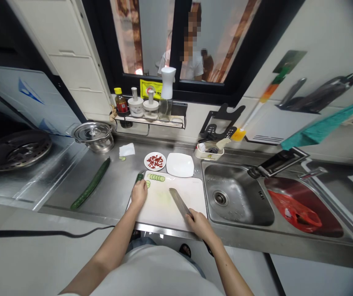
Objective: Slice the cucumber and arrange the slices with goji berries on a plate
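My right hand [198,224] is closed around the handle of a knife [178,200], whose blade lies over the white cutting board [173,211]. At the board's upper left, my left hand [139,193] is closed, with slices by its fingers; a dark green cucumber piece [139,176] shows just above it. What the fingers grip is hidden. A row of cucumber slices [156,177] lies along the board's far edge. Behind the board stand a plate of red chopped pieces [155,161] and a white square plate [180,165]. A whole cucumber [91,185] lies on the counter to the left.
A lidded steel pot [94,137] stands at the back left, near a white paper [127,149]. The sink [238,197] adjoins the board on the right, with a red bag [296,213] in its second basin. A bottle shelf [151,120] hangs below the window.
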### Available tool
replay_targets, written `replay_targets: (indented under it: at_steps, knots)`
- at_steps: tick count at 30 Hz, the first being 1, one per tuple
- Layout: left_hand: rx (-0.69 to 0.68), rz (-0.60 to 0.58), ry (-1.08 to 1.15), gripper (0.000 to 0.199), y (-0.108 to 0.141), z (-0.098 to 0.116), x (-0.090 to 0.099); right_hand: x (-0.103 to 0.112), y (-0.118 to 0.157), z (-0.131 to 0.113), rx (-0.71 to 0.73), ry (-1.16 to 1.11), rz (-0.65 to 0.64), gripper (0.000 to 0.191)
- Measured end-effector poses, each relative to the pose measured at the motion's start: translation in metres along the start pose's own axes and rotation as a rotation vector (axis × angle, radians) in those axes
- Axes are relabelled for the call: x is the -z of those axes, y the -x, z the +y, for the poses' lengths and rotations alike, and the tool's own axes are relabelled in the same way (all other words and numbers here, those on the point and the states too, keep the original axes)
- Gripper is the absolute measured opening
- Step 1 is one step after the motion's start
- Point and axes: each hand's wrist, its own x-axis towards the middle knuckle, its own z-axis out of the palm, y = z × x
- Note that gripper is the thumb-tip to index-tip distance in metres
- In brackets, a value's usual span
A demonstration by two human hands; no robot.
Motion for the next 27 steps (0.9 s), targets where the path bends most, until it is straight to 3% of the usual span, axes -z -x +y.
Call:
replay_targets:
  at_steps: [17,21,27]
  knots:
    - [-0.029,-0.027,-0.044,0.03,0.011,-0.008,-0.005,-0.001,-0.001,0.001,0.007,-0.036,0.0,0.022]
    - [-0.037,0.003,0.0,0.032,0.011,0.004,-0.004,-0.001,-0.003,0.001,-0.017,-0.005,0.015,0.022]
    - [-0.154,-0.061,0.025,0.035,-0.002,0.041,-0.009,-0.006,-0.007,0.004,-0.093,0.026,0.057,0.022]
